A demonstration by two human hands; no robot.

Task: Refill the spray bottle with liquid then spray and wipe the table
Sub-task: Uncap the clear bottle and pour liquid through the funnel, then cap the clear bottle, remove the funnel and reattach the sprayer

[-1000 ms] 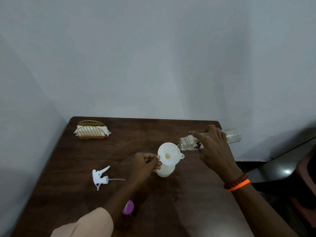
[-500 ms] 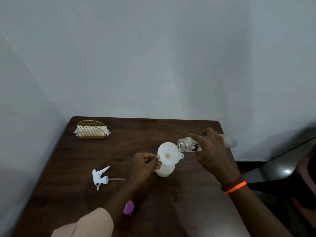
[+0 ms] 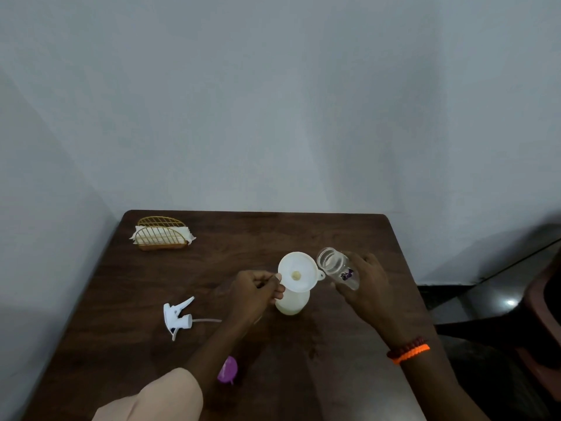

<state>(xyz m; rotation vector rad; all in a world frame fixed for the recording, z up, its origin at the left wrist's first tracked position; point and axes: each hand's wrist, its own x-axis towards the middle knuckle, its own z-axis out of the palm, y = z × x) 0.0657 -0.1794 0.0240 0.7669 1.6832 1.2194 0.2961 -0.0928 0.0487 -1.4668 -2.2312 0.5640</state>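
A white spray bottle body stands mid-table with a white funnel seated in its neck. My left hand pinches the funnel's left rim. My right hand grips a clear plastic bottle with a purple mark, tilted so its open mouth points up and toward me, just right of the funnel. The white spray trigger head with its dip tube lies on the table to the left. A purple cap lies near my left forearm.
A gold wire holder with white napkins sits at the table's far left corner. The dark wooden table meets pale walls at the back and left. A dark reddish chair is off the right edge.
My right hand has swung the clear bottle from lying sideways over the funnel to a more upright tilt, mouth raised and clear of the funnel. The left hand has stayed on the funnel rim.
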